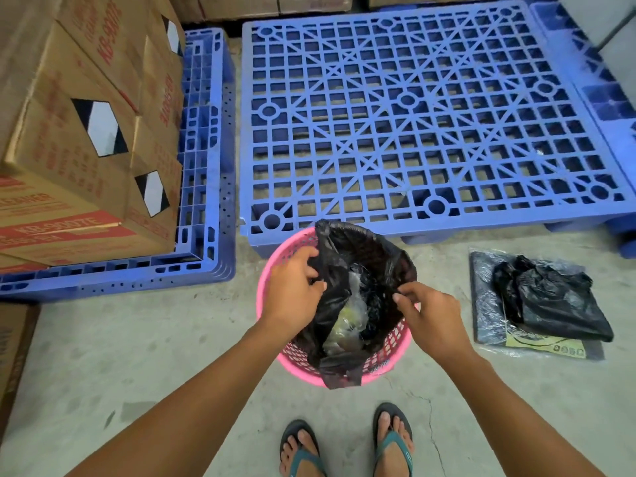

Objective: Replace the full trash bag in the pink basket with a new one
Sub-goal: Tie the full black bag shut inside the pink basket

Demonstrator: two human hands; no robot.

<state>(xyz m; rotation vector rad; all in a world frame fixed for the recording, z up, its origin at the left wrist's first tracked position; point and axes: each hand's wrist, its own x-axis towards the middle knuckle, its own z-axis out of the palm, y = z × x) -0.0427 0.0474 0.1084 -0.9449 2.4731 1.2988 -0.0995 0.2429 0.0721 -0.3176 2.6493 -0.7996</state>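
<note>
— From the head camera, where is the round pink plastic mesh basket (275, 270)?

— On the concrete floor (137, 339), just before the empty blue plastic pallet (413, 115). A black plastic trash bag (358, 270) holding rubbish sits inside it.

— And the hands?

— The left hand (292, 290) pinches the bag's left edge; the right hand (430, 315) pinches its right edge.

— Anything nearby?

— A crumpled loose black bag (550, 297) lies on a flat pack of bags (488, 304) to the right.

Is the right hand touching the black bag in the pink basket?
Touching. The head view shows the right hand pinching the black trash bag's edge over the pink basket.
</note>
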